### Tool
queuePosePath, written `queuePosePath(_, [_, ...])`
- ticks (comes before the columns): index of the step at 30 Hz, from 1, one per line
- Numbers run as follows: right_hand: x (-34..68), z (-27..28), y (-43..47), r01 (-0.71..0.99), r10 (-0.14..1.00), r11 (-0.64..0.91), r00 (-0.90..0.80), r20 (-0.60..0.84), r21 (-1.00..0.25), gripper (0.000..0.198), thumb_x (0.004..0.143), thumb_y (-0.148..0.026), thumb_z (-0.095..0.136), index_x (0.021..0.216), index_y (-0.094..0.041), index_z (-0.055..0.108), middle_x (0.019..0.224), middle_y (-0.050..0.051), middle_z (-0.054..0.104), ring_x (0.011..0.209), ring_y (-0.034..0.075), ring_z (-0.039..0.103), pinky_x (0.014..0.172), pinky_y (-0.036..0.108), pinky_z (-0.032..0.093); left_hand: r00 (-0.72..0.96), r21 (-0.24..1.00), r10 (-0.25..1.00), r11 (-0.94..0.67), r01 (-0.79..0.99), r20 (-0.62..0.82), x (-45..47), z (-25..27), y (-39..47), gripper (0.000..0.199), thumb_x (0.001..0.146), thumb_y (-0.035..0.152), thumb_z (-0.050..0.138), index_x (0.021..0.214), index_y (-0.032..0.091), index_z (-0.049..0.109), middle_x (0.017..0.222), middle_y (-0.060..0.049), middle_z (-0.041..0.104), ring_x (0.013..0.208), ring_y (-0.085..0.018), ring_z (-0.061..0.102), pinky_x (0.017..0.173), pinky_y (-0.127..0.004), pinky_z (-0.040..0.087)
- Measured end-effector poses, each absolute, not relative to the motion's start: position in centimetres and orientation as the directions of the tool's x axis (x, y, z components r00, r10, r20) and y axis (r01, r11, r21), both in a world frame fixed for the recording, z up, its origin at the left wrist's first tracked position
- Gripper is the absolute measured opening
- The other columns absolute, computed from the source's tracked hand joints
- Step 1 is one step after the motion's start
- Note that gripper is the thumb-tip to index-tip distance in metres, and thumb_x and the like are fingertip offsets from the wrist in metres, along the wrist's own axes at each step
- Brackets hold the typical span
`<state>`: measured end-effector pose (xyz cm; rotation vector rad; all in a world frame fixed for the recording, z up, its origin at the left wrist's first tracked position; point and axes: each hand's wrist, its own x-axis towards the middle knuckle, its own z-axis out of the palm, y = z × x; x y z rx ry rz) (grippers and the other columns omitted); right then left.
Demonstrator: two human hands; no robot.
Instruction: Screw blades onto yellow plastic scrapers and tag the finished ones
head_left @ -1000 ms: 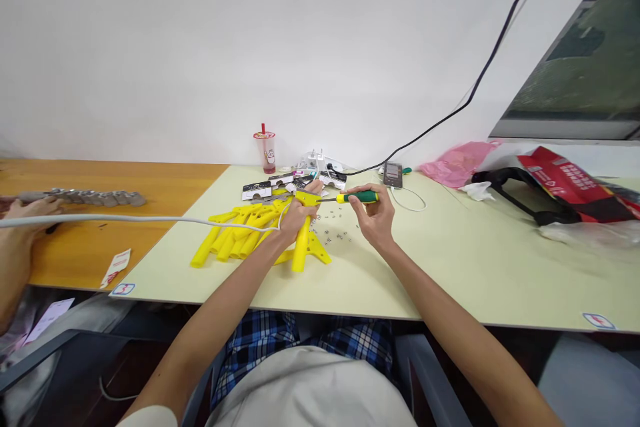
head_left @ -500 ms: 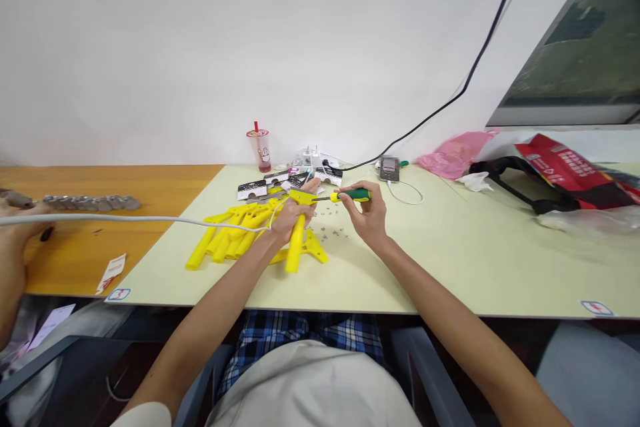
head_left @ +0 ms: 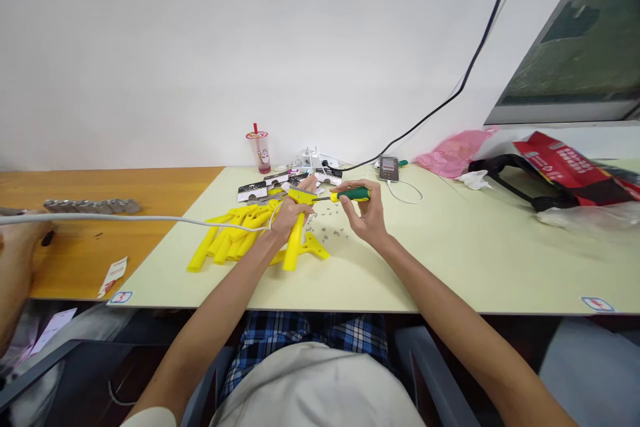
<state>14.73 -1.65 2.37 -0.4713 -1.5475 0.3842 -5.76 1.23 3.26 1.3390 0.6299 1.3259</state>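
Note:
My left hand (head_left: 286, 219) is closed around a yellow plastic scraper (head_left: 294, 247), its round handle slanting down toward me and its flared head up. In my right hand (head_left: 369, 213) is a screwdriver (head_left: 354, 194) with a green and yellow handle, held level between thumb and fingers. The screwdriver's shaft points left and its tip meets the scraper's head; the screw there is too small to make out. Several more yellow scrapers (head_left: 220, 240) lie piled left of my left hand, and another (head_left: 315, 246) rests behind the held handle. Tiny screws (head_left: 333, 235) are scattered beneath my hands.
A white cable (head_left: 150, 217) runs from the left to my left wrist. Black-and-white cards (head_left: 252, 191), a drink cup (head_left: 260, 152) and a plugged-in device (head_left: 389, 169) stand toward the wall. At right are pink plastic (head_left: 453, 153) and a red bag (head_left: 575, 170). Another person's hand (head_left: 20, 247) is at far left.
The view has shifted slightly. Both hands keep their hold, and the screwdriver tip stays at the scraper's head. The held scraper has tilted a little.

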Motion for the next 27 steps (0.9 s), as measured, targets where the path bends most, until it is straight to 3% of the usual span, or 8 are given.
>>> queuePosePath(3, [14.69, 2.41, -1.83, 0.031, 0.518, 0.855, -0.047, 0.854, -0.517, 0.032, 0.111, -0.043, 0.069, 0.136, -0.033, 0.053, 0.133, 0.011, 0.075, 0.123, 0.028, 0.080, 0.106, 0.051, 0.067, 0.313, 0.917, 0.898, -0.194, -0.350, 0.309, -5.87, 3.02, 1.61, 0.097, 0.066, 0.018, 0.080, 0.161, 0.032, 0.062, 0.172, -0.010, 0.057, 0.163, -0.039, 0.047, 0.126, -0.051, 0.050])
queuePosePath(12, [14.30, 2.36, -1.48, -0.046, 0.595, 0.803, 0.070, 0.800, -0.594, 0.045, 0.095, -0.053, 0.088, 0.120, -0.032, 0.057, 0.110, 0.005, 0.081, 0.111, 0.030, 0.085, 0.094, 0.047, 0.072, 0.343, 0.902, 0.875, -0.201, -0.382, 0.340, -6.13, 2.94, 1.98, 0.103, 0.060, 0.011, 0.072, 0.160, 0.028, 0.061, 0.174, -0.011, 0.055, 0.171, -0.035, 0.035, 0.139, -0.052, 0.030])
queuePosePath(19, [14.10, 2.55, -1.55, -0.072, 0.594, 0.804, 0.096, 0.799, -0.590, 0.041, 0.097, -0.048, 0.087, 0.120, -0.032, 0.058, 0.108, 0.005, 0.083, 0.108, 0.028, 0.086, 0.090, 0.043, 0.071, 0.330, 0.910, 0.884, -0.206, -0.360, 0.331, -5.64, 3.29, 1.90, 0.097, 0.066, 0.015, 0.079, 0.161, 0.027, 0.062, 0.174, -0.011, 0.054, 0.168, -0.040, 0.040, 0.137, -0.056, 0.035])
queuePosePath(27, [14.50, 2.17, -1.10, -0.017, 0.570, 0.819, 0.127, 0.812, -0.573, 0.043, 0.101, -0.047, 0.084, 0.129, -0.031, 0.056, 0.120, 0.007, 0.082, 0.116, 0.027, 0.083, 0.100, 0.045, 0.068, 0.281, 0.919, 0.923, -0.151, -0.363, 0.263, -5.23, 2.96, 1.40, 0.083, 0.074, 0.020, 0.090, 0.154, 0.027, 0.069, 0.169, -0.012, 0.060, 0.167, -0.040, 0.042, 0.140, -0.055, 0.028])
